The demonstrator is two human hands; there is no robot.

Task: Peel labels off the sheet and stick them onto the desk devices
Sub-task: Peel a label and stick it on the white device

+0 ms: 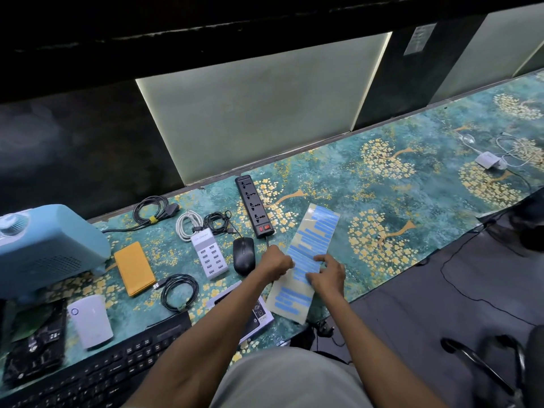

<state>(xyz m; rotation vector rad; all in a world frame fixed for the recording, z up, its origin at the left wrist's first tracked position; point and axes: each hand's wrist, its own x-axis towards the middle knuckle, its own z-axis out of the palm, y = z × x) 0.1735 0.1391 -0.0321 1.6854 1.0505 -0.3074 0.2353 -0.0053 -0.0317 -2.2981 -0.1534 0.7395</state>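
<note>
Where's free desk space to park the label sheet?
Free: wide stretch right of the label sheet, up to the white adapter. Crowded: left side, from the power strip and mouse to the blue heater.

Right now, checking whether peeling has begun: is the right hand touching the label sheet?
Touching. The head view shows the right hand with fingers pressed onto the label sheet, no gap visible.

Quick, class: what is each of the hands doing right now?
Left hand: closed, pinching the left edge of the label sheet.
Right hand: fingers spread, pressing on the sheet.
</note>
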